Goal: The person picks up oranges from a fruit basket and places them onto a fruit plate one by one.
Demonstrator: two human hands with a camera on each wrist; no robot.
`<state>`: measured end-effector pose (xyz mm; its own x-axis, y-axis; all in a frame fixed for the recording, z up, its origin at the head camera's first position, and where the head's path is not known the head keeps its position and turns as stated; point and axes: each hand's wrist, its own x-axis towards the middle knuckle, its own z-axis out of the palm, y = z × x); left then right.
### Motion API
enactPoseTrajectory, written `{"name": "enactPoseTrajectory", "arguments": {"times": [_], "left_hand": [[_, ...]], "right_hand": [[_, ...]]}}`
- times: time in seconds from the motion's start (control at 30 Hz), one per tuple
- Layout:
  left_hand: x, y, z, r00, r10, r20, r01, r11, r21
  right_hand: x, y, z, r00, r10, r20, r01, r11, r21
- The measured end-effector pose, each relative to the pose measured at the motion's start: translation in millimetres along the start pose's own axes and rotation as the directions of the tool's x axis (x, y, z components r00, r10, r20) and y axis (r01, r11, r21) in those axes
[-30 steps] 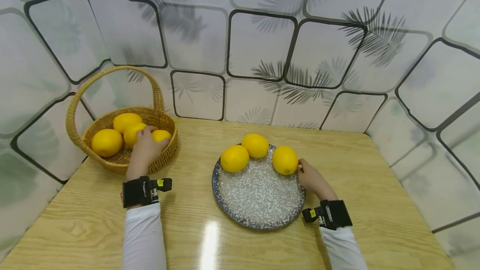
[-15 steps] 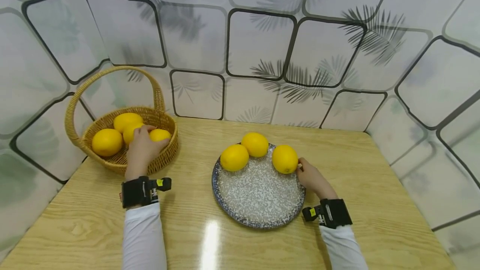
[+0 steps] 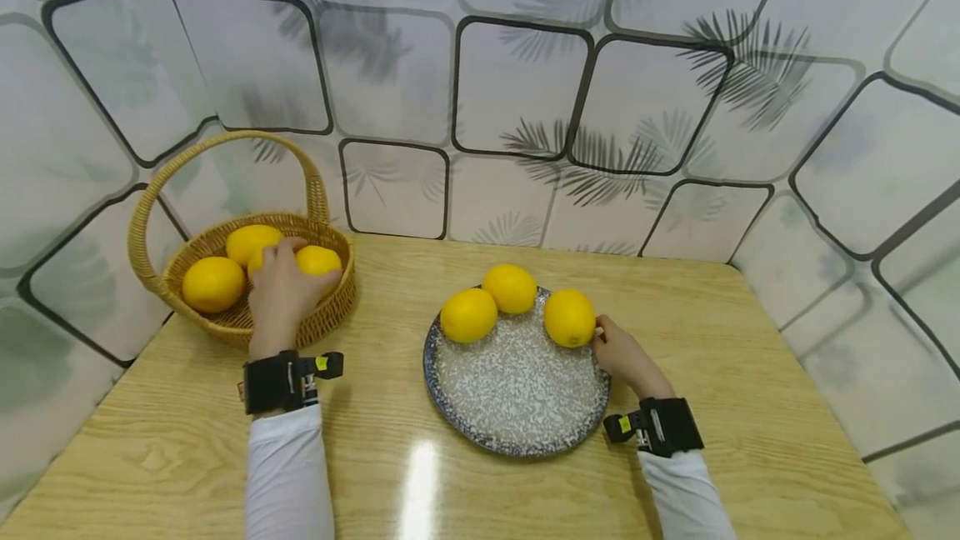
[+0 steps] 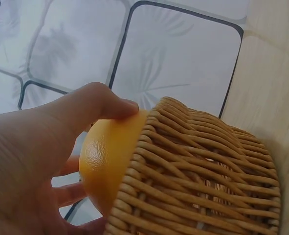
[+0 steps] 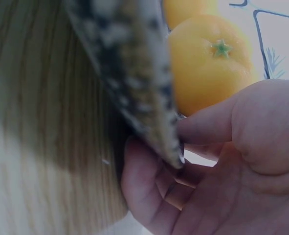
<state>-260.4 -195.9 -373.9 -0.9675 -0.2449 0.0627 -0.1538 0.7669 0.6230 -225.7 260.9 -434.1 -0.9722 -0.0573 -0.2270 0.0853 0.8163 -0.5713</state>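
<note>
At the left, a wicker basket (image 3: 339, 298) with a tall handle holds several oranges. My left hand (image 3: 285, 294) reaches over its near rim and grips the rightmost orange (image 3: 319, 260). In the left wrist view the thumb lies on top of this orange (image 4: 100, 161), fingers around its far side, the basket wall partly hiding it. My right hand (image 3: 621, 358) pinches the right rim of a round speckled plate (image 3: 517, 398), thumb above and fingers beneath in the right wrist view. Beside that thumb sits an orange (image 5: 208, 68) with a green star-shaped stem end.
Two more oranges, one at the plate's left (image 3: 469, 316) and one at its back (image 3: 510, 289), sit near the rim. Other oranges (image 3: 213, 284) stay in the basket. A patterned wall (image 3: 517, 90) rises behind the wooden table (image 3: 390, 340).
My left hand has shifted slightly, and the orange under it has come up a little in the basket. My right hand and the plate have stayed put.
</note>
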Motion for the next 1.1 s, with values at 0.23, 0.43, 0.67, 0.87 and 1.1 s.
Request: {"name": "enactPoseTrajectory", "arguments": {"times": [0.23, 0.43, 0.67, 0.87, 1.1], "left_hand": [[-5.9, 5.7, -8.7, 1.0, -0.001, -0.004, 0.001, 1.0, -0.004], [-9.2, 9.3, -14.7, 1.0, 0.022, 0.002, -0.022, 1.0, -0.013], [-10.4, 12.2, -15.9, 1.0, 0.022, 0.009, -0.022, 1.0, 0.006], [-11.0, 17.4, -17.3, 0.999, 0.04, -0.009, -0.04, 0.999, 0.002], [-15.8, 37.1, -18.0, 0.994, 0.113, -0.008, -0.113, 0.994, -0.004]], "right_hand": [[-1.3, 0.6, 2.0, 1.0, 0.011, 0.001, -0.011, 1.0, 0.012], [-0.1, 0.6, 1.9, 1.0, 0.02, 0.005, -0.02, 1.0, 0.012], [0.7, -0.5, 1.3, 1.0, 0.027, 0.004, -0.027, 1.0, 0.006], [0.6, 0.0, 1.0, 1.0, 0.024, 0.013, -0.025, 1.0, 0.013], [0.8, -0.6, 0.7, 1.0, 0.026, 0.012, -0.026, 1.0, 0.011]]}}
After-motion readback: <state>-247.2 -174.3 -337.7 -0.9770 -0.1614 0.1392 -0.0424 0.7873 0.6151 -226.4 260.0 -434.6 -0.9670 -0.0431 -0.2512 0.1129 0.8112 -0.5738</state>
